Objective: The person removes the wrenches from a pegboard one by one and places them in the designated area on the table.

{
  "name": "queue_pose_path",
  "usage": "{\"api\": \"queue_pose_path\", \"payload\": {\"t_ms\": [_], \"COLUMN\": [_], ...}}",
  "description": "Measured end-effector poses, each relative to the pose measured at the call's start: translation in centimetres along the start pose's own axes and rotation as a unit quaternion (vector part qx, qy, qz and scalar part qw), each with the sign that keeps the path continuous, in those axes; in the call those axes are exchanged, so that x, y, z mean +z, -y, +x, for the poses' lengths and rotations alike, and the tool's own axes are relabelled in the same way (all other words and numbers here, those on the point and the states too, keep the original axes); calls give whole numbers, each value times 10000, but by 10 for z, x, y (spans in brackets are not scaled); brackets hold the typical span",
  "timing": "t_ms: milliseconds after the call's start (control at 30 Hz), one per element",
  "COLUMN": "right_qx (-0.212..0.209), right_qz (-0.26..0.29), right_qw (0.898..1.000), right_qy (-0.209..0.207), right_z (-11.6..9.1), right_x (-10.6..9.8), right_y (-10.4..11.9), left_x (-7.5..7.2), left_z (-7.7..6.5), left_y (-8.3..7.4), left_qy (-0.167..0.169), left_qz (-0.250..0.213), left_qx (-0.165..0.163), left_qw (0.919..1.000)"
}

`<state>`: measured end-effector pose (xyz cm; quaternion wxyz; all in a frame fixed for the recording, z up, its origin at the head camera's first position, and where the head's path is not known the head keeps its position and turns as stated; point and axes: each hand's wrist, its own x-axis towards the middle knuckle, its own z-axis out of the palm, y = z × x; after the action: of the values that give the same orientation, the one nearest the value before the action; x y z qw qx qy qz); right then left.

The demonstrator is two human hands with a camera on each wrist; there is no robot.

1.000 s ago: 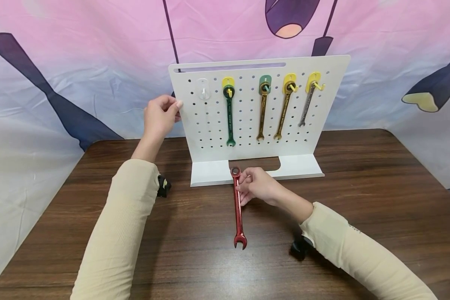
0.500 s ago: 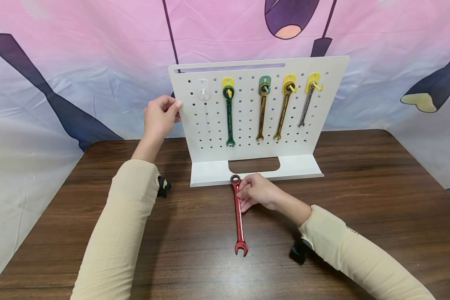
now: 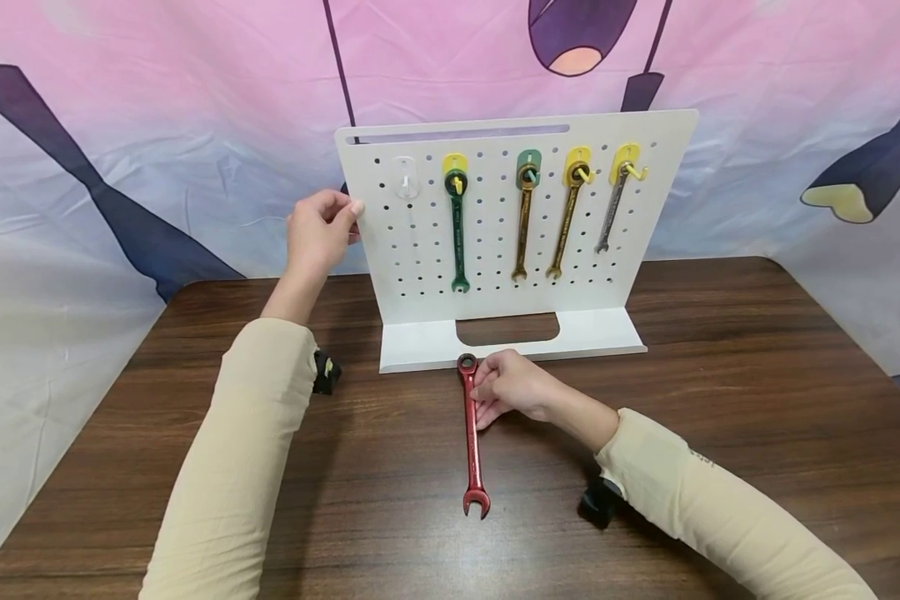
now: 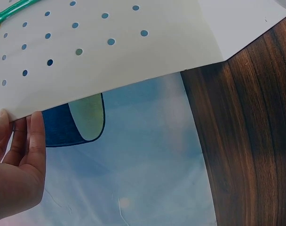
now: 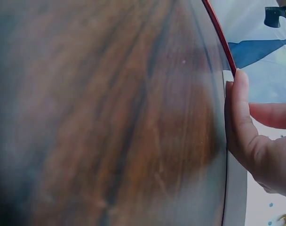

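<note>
My left hand pinches the left edge of a white pegboard between thumb and fingers. In the left wrist view, the thumb and fingers lie on either side of that edge. My right hand pinches a red combination wrench near its ring end, with the open end towards me. Only a thin red strip of the wrench shows in the right wrist view. Whether it touches the table, I cannot tell. The ring end is just in front of the board's base.
On the board hang a green wrench, two gold wrenches, one left of the other, and a small silver wrench. A clear hook at the left holds nothing. Beneath is a wooden table; printed cloth hangs behind.
Over the last second, my right hand has drawn the red wrench slightly towards me, away from the board's base. My left hand has stayed at the board's edge.
</note>
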<state>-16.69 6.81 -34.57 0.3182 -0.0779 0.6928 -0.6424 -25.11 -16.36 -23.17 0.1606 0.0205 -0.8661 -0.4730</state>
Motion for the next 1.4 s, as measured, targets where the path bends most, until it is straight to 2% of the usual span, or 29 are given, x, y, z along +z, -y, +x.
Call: {"api": "queue_pose_path", "payload": {"t_ms": [367, 1400], "right_qx": [129, 65], "right_qz": [-45, -5], "right_qw": [9999, 9999], "right_qy": [31, 129], "right_z": [1, -4], "right_x": [1, -3], "right_y": [-2, 2], "left_x": [-1, -1], "left_z": [2, 1], "left_y": [0, 1], "left_qy": [-21, 7], "left_qz": [27, 0], "left_qx": [48, 47], "left_qw": [10000, 10000]}}
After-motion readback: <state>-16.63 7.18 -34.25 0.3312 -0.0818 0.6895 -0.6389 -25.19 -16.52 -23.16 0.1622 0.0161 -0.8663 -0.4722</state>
